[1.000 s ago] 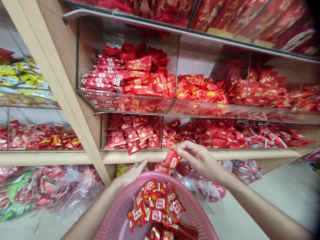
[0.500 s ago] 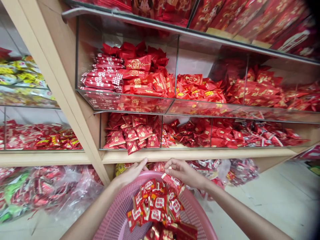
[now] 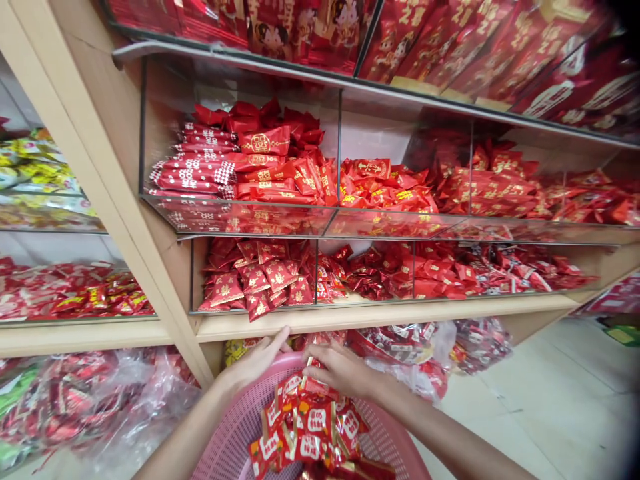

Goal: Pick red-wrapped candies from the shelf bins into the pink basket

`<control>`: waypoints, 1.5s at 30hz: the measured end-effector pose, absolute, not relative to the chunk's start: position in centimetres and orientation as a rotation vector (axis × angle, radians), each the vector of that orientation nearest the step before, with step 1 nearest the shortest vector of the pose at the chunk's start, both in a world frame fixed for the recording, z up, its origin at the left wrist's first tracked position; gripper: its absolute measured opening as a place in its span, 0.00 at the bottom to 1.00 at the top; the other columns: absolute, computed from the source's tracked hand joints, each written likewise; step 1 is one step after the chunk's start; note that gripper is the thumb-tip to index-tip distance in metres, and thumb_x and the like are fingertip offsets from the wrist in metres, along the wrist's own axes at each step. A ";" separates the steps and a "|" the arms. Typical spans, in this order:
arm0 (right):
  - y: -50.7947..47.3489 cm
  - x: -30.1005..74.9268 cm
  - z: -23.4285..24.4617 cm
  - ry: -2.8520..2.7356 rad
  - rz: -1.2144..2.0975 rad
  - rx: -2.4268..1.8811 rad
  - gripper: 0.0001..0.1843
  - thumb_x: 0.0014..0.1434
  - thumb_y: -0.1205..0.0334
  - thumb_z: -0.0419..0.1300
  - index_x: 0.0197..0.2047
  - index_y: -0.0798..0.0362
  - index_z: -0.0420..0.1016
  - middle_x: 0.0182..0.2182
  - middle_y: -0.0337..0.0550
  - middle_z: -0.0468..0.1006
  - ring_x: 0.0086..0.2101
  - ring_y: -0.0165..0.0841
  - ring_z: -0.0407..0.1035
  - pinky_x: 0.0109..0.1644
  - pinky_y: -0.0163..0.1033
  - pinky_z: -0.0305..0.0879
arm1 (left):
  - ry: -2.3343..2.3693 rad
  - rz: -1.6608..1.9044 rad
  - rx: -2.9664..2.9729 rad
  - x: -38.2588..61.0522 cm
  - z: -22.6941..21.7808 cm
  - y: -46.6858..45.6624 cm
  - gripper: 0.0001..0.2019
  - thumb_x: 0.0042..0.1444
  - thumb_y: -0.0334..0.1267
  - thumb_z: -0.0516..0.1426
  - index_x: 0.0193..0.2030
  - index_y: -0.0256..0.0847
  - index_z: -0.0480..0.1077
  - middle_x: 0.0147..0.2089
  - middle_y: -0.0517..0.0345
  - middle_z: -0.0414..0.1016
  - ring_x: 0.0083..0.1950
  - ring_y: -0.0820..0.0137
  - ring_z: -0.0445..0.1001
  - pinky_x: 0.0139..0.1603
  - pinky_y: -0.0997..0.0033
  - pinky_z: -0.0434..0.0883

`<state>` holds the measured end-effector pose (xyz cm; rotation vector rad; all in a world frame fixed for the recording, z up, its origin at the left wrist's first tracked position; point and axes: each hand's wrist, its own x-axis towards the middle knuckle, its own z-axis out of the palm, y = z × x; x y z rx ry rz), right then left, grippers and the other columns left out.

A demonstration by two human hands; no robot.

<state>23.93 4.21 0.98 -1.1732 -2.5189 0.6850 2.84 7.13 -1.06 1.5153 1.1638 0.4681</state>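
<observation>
A pink mesh basket (image 3: 235, 433) sits low in front of me with several red candy packets (image 3: 310, 423) piled inside. My left hand (image 3: 257, 360) grips the basket's far rim, fingers curled over it. My right hand (image 3: 340, 370) is down at the top of the pile, fingers pinched on a red packet that rests among the others. Both forearms reach in from the bottom edge.
A wooden shelf unit (image 3: 380, 313) stands right ahead, with glass-fronted bins (image 3: 240, 220) full of red wrapped sweets on two levels. Clear plastic bags of candy (image 3: 425, 353) lie under the lowest shelf. A second shelf bay (image 3: 65, 293) is on the left; pale floor (image 3: 565, 400) to the right.
My right hand came down from shelf height with a red packet and now rests on the pile in the basket. My left hand stayed on the rim. The view tilted up slightly.
</observation>
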 end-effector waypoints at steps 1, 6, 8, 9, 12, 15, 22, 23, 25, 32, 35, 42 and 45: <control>4.0 24.0 0.8 -2.520 0.621 -1.178 0.10 0.63 0.57 0.54 0.46 0.50 0.70 0.41 0.44 0.77 0.42 0.38 0.70 0.48 0.42 0.60 | 1.182 0.471 1.509 2.8 -1.0 7.1 0.34 0.56 0.65 0.39 0.33 0.41 0.76 0.32 0.57 0.78 0.38 0.62 0.74 0.45 0.66 0.67; 3.2 23.8 0.1 -2.491 0.442 -1.159 0.12 0.63 0.58 0.55 0.49 0.49 0.69 0.42 0.44 0.76 0.43 0.38 0.68 0.47 0.42 0.62 | 1.235 0.480 1.480 2.7 -1.5 7.4 0.34 0.55 0.66 0.40 0.33 0.41 0.76 0.34 0.57 0.78 0.41 0.61 0.73 0.47 0.67 0.66; 3.0 23.7 -0.1 -2.485 0.371 -1.163 0.12 0.63 0.58 0.54 0.49 0.50 0.69 0.41 0.43 0.76 0.42 0.37 0.68 0.47 0.42 0.62 | 1.224 0.481 1.485 2.7 -1.7 7.5 0.35 0.54 0.67 0.40 0.33 0.40 0.76 0.34 0.57 0.78 0.41 0.62 0.73 0.47 0.66 0.66; 2.8 23.7 -0.2 -2.483 0.334 -1.164 0.11 0.63 0.59 0.54 0.49 0.50 0.69 0.40 0.43 0.75 0.42 0.37 0.68 0.46 0.41 0.63 | 1.236 0.485 1.482 2.7 -1.8 7.6 0.35 0.54 0.67 0.40 0.34 0.40 0.76 0.34 0.56 0.78 0.41 0.62 0.73 0.47 0.66 0.66; 2.5 23.7 -0.5 -2.486 0.215 -1.147 0.11 0.64 0.61 0.54 0.49 0.52 0.69 0.40 0.44 0.75 0.41 0.37 0.67 0.45 0.41 0.63 | 1.258 0.494 1.482 2.9 -1.8 7.7 0.35 0.54 0.67 0.40 0.33 0.40 0.76 0.34 0.56 0.79 0.41 0.61 0.74 0.47 0.65 0.66; 2.4 23.8 -1.0 -2.482 0.112 -1.110 0.13 0.65 0.63 0.51 0.51 0.52 0.69 0.42 0.44 0.77 0.41 0.37 0.67 0.46 0.42 0.63 | 1.242 0.492 1.497 3.1 -1.6 7.6 0.34 0.55 0.66 0.40 0.32 0.40 0.76 0.33 0.56 0.79 0.41 0.61 0.74 0.49 0.65 0.66; 2.3 24.1 -2.2 -2.437 0.083 -1.074 0.16 0.67 0.62 0.48 0.55 0.51 0.68 0.52 0.44 0.74 0.49 0.36 0.67 0.53 0.44 0.62 | 1.290 0.475 1.497 3.0 -2.0 7.8 0.33 0.55 0.66 0.41 0.33 0.41 0.76 0.36 0.56 0.79 0.44 0.60 0.74 0.51 0.63 0.64; 2.3 24.2 -1.9 -2.424 0.077 -1.069 0.17 0.67 0.61 0.48 0.56 0.51 0.68 0.52 0.44 0.74 0.49 0.36 0.67 0.53 0.45 0.62 | 1.280 0.470 1.493 3.0 -2.1 7.8 0.33 0.55 0.66 0.41 0.33 0.41 0.75 0.35 0.56 0.79 0.43 0.60 0.74 0.51 0.63 0.65; 2.5 24.7 -0.7 -2.382 0.053 -1.022 0.16 0.67 0.61 0.48 0.55 0.52 0.68 0.50 0.45 0.75 0.47 0.37 0.68 0.51 0.45 0.63 | 1.269 0.468 1.498 3.0 -2.0 7.8 0.33 0.56 0.65 0.40 0.33 0.41 0.75 0.35 0.56 0.79 0.43 0.60 0.74 0.51 0.64 0.65; 7.5 28.1 7.3 -2.018 0.082 -1.200 0.11 0.64 0.61 0.52 0.39 0.52 0.76 0.33 0.45 0.77 0.35 0.35 0.66 0.41 0.40 0.60 | 1.284 0.419 1.440 3.1 -1.5 7.9 0.34 0.54 0.67 0.41 0.34 0.41 0.75 0.34 0.56 0.79 0.41 0.60 0.75 0.49 0.62 0.67; 10.4 28.6 8.7 -1.943 0.388 -1.504 0.10 0.57 0.60 0.60 0.26 0.52 0.75 0.25 0.39 0.73 0.31 0.33 0.65 0.37 0.37 0.57 | 1.313 0.420 1.448 3.1 -1.4 7.8 0.34 0.54 0.68 0.41 0.35 0.41 0.75 0.34 0.56 0.79 0.42 0.59 0.75 0.50 0.62 0.66; 12.8 27.7 8.3 -1.835 0.894 -1.653 0.22 0.44 0.53 0.67 0.11 0.53 0.63 0.10 0.30 0.55 0.19 0.27 0.55 0.25 0.34 0.48 | 1.349 0.420 1.444 3.2 -0.5 7.4 0.34 0.52 0.68 0.41 0.34 0.42 0.75 0.35 0.56 0.79 0.44 0.59 0.74 0.50 0.63 0.66; 12.8 27.3 8.4 -1.781 1.009 -1.631 0.21 0.41 0.54 0.68 0.12 0.54 0.63 0.11 0.30 0.57 0.19 0.25 0.54 0.24 0.33 0.49 | 1.376 0.414 1.449 3.1 -0.5 7.4 0.35 0.52 0.69 0.41 0.35 0.41 0.75 0.36 0.56 0.78 0.44 0.58 0.74 0.51 0.62 0.65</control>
